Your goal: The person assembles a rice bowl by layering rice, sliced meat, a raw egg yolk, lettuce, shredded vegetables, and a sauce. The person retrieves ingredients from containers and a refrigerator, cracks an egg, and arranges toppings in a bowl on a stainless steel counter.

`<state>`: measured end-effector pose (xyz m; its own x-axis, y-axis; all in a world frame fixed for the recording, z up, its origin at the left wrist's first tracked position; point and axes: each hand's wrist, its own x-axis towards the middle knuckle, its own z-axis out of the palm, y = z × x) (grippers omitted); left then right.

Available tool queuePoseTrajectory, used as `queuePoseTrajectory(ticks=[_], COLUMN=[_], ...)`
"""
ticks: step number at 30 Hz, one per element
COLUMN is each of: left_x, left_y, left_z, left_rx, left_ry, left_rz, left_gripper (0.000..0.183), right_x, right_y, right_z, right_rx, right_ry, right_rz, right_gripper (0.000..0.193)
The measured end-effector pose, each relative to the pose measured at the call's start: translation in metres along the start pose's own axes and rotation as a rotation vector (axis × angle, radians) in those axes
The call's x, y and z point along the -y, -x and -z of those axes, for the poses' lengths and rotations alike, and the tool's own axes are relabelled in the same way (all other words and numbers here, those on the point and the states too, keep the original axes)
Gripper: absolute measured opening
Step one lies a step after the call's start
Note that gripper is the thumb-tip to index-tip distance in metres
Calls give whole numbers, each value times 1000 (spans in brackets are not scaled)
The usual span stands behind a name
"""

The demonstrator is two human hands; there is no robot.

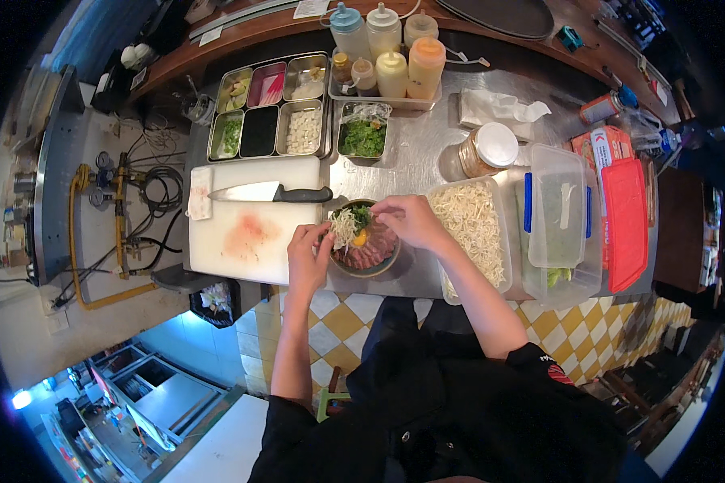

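A round bowl (368, 272) sits at the front of the steel counter, holding sliced pinkish meat (376, 251), a yellow egg yolk (359, 238), chopped greens (362, 216) and a tuft of pale sprouts (344, 229). My left hand (304, 259) is at the bowl's left rim, fingers bent in a loose pinch against the sprouts. From the right, my right hand (411, 220) reaches over the rim. Its thumb and fingertips are pinched together beside the greens. Whatever lies between the fingertips of either hand is too small to make out.
A knife (254, 192) lies on the stained white cutting board (258, 233). Behind stand a tray of toppings (327, 121), a tub of greens (364, 135) and squeeze bottles (391, 74). To the right are a sprout tub (471, 233), a white-lidded jar (491, 149) and a clear container (557, 209).
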<state>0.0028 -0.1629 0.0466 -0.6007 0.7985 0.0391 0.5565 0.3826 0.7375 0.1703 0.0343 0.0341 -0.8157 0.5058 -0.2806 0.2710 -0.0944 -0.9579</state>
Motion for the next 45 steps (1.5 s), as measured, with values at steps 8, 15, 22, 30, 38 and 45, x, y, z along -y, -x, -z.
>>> queuePoseTrajectory(ticks=[8, 15, 22, 30, 38, 45], left_x=[-22, 64, 9, 30, 113, 140], left_y=[131, 219, 85, 24, 10, -38], left_z=[36, 39, 144, 182, 267, 293], left_rx=[28, 738, -99, 65, 83, 58], left_ry=[154, -581, -191, 99, 73, 96], left_rz=[166, 393, 105, 111, 145, -10], left_gripper=[14, 53, 25, 27, 27, 27], right_x=[22, -215, -51, 172, 235, 242], right_y=[198, 450, 301, -73, -270, -286], right_z=[34, 94, 95, 83, 81, 95], right_rx=[220, -233, 144, -911, -529, -367], right_ry=[-183, -521, 758, 625, 1480, 1514], right_rz=[-152, -924, -572, 464, 124, 40], right_gripper=[31, 50, 66, 30, 71, 63])
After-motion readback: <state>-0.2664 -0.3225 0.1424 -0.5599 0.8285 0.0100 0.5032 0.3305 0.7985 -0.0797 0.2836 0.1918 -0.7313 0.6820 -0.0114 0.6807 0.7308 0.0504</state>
